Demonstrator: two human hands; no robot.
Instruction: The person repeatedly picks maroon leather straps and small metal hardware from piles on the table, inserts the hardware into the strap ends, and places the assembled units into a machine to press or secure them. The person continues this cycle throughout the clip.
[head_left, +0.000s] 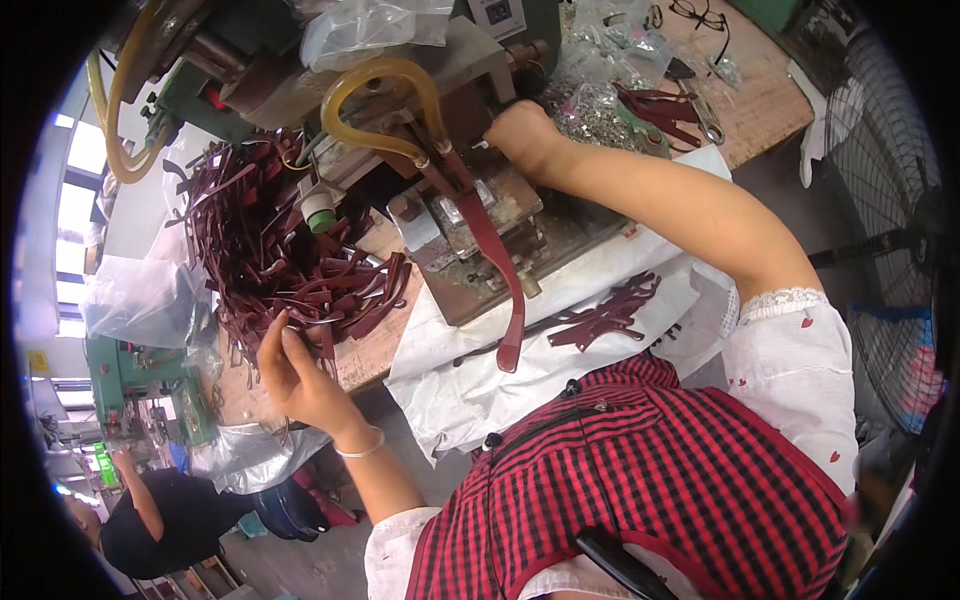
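Observation:
My left hand (300, 378) is at the near edge of a large heap of dark red eyeglass temples (270, 235). Its fingers are extended, and I see nothing held in them. My right hand (527, 142) is curled closed against the right side of a bench machine (470, 65). A small pale tip shows beside its fingers, but what they grip is hidden. One dark red temple (487, 240) lies in the machine's metal fixture (455, 270), its broad end hanging over the front toward me.
A yellow hose (378, 68) loops above the fixture. Several temples (612, 312) lie on white sheeting (440, 390) before me. Bags of small metal parts (600, 105) and eyeglasses (700, 14) sit back right. A fan (880, 200) stands right; another person (165, 520) sits far left.

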